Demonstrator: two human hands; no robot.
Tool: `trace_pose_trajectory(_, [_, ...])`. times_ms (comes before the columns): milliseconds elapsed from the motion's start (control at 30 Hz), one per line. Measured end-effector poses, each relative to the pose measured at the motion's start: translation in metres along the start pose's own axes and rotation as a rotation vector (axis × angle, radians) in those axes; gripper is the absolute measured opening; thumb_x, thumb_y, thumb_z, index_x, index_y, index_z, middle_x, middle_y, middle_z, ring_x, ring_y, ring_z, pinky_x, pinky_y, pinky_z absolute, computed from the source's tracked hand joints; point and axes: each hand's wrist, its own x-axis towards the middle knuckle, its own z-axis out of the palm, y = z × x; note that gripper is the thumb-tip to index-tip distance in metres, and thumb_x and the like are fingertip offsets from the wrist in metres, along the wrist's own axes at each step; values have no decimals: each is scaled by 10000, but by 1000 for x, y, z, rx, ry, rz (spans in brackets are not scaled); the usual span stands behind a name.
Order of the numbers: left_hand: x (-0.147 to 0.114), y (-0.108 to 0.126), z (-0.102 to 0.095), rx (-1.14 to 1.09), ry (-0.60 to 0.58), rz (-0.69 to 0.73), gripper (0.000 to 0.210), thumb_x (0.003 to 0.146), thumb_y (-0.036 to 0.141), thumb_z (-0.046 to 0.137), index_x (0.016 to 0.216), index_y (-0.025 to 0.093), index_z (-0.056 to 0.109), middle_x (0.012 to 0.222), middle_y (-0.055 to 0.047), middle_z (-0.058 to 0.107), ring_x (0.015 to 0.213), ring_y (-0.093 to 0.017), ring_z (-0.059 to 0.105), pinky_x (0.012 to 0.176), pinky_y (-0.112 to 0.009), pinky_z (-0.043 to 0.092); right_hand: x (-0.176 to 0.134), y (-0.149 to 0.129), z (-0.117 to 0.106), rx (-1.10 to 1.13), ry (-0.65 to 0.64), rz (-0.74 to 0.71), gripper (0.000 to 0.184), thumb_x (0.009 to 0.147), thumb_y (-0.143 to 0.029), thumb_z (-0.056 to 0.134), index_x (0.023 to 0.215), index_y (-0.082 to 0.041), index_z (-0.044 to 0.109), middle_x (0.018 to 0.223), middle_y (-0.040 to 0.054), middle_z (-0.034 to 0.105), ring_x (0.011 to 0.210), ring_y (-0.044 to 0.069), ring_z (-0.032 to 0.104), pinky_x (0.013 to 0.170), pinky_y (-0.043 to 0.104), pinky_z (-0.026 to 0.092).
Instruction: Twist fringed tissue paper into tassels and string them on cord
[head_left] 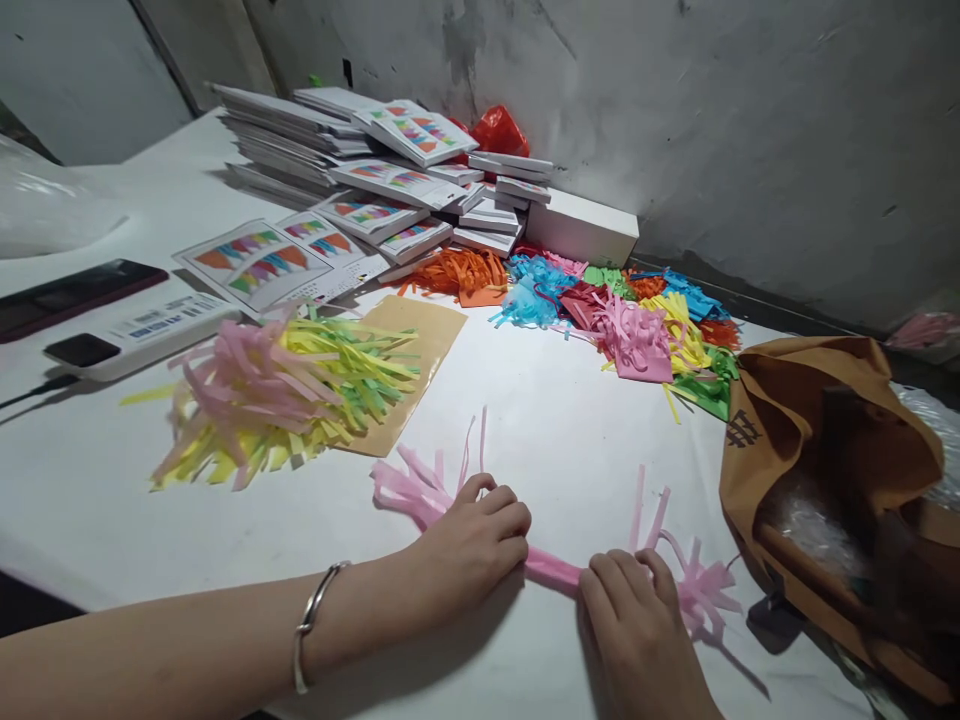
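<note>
A pink tissue-paper tassel (pixel 553 569) lies across the white table in front of me, rolled tight in its middle with loose fringe strips fanning out at both ends. My left hand (pixel 480 540) is closed over its left part, and a silver bangle sits on that wrist. Farther right, my right hand (pixel 634 620) grips the same roll, fingers curled. The palms hide the stretches of paper beneath them. Left of my hands, a pile of pink, yellow and green fringed tassels (pixel 277 390) rests partly on a brown envelope (pixel 416 345).
Several colourful tassels (pixel 630 335) lie near the wall beside a white box (pixel 581 228). Behind them are stacks of printed packets (pixel 405 185). A brown paper bag (pixel 780 400) stands open at the right. A dark phone (pixel 75 295) and a white device (pixel 142 335) lie at left.
</note>
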Motion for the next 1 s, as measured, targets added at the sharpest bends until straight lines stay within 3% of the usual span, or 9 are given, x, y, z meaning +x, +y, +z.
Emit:
trace_pose_trajectory(167, [6,6,-1,17,-57,-152,156,941,153,565,805,178,638,917,-45,647,842,-219,522,793,-403,315,-9,6,-2,92,-17,231,180,988,-125,446,893,-211,572,983,52,611,933,230,546,963,481,311])
trace_pose_trajectory(367, [18,8,-3,45,-120,-249,115,878,175,596,767,175,625,867,-49,617,814,-229,510,737,-397,323,-5,0,6,-91,5,294,146,972,-185,485,845,-222,548,904,53,632,865,265,589,905,523,324])
trace_pose_trajectory(433, [18,5,-2,42,-94,-207,88,881,160,624,795,183,623,900,-40,618,821,-219,508,758,-396,326,-4,-2,6,-115,29,307,118,971,-173,485,918,-211,584,949,74,651,915,280,605,953,558,314])
trace_pose_trajectory(567, [15,-2,-2,67,-33,46,120,895,166,680,796,199,621,876,-20,613,829,-204,492,848,-410,319,2,-9,5,45,114,184,241,979,-85,428,1041,-201,630,987,76,667,1004,250,604,1037,547,280])
trace_pose_trajectory(700, [13,-7,-7,94,-6,186,135,891,167,689,778,196,621,822,-11,604,828,-202,488,879,-425,312,14,-13,9,165,133,36,241,968,-55,424,955,-168,636,818,46,637,819,200,557,866,403,353])
trace_pose_trajectory(800, [13,-8,-7,102,29,233,152,895,165,677,758,198,620,792,-4,600,812,-197,492,897,-428,309,22,-12,13,176,111,9,297,982,-59,369,812,-175,584,725,23,573,702,175,486,757,346,326])
trace_pose_trajectory(1000, [13,-6,1,100,81,179,175,912,145,634,746,193,612,790,-1,616,790,-180,513,872,-384,329,29,-16,17,197,127,37,274,995,-95,374,831,-198,568,760,10,584,732,183,490,803,350,305])
